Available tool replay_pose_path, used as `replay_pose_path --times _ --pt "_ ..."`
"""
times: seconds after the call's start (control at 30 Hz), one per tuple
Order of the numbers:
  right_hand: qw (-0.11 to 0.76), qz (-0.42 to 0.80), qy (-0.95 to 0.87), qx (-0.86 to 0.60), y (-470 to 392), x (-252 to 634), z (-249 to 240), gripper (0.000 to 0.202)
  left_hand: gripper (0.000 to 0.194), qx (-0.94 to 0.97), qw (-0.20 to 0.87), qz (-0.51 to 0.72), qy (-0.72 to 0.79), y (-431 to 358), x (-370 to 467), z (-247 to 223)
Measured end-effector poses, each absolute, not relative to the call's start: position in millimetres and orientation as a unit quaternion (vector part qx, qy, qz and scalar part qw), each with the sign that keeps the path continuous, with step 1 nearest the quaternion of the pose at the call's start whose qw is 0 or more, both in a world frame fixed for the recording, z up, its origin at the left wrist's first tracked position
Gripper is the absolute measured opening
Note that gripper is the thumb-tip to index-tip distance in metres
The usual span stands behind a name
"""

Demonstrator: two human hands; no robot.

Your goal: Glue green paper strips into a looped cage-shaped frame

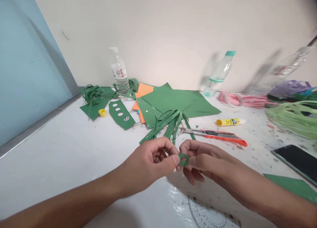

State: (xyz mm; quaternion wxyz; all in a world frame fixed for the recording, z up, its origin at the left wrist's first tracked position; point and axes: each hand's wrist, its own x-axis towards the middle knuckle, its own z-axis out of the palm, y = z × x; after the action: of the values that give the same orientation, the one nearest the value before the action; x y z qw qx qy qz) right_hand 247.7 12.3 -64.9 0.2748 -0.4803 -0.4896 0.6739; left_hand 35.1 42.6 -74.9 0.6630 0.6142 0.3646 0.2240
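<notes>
A small green paper ring point(183, 159) with a ragged hole in its middle is pinched between both hands above the table. My left hand point(159, 158) grips its left edge between thumb and forefinger. On the opposite edge, my right hand point(203, 160) pinches it with thumb and fingers, the other fingers curled below. Just beyond the hands lies a bunch of green paper strips point(169, 125). Behind and to the right of them is an orange utility knife point(226, 137), beside what look like scissor blades point(185, 131).
Green sheets point(170, 102) and a punched green piece point(121, 114) lie behind. A yellow glue stick point(229, 122), yellow cap point(102, 113), phone point(298, 160) and clear protractor point(211, 213) surround the hands. Water bottles point(119, 73) stand along the wall; pink strips point(255, 101) lie right.
</notes>
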Motion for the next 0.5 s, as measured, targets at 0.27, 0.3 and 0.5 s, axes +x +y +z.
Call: replay_pose_path --times 0.27,0.3,0.5 --pt "0.335 0.565 -0.493 -0.571 18 252 -73 0.028 0.019 0.608 0.661 0.238 0.369 42 34 -86" --pt "0.336 0.545 -0.502 -0.581 18 251 -71 0.021 0.02 0.606 0.662 0.239 0.37 42 34 -86" --pt "0.322 0.563 -0.54 -0.537 12 249 -62 0.013 0.021 0.605 0.661 0.242 0.372 41 34 -86"
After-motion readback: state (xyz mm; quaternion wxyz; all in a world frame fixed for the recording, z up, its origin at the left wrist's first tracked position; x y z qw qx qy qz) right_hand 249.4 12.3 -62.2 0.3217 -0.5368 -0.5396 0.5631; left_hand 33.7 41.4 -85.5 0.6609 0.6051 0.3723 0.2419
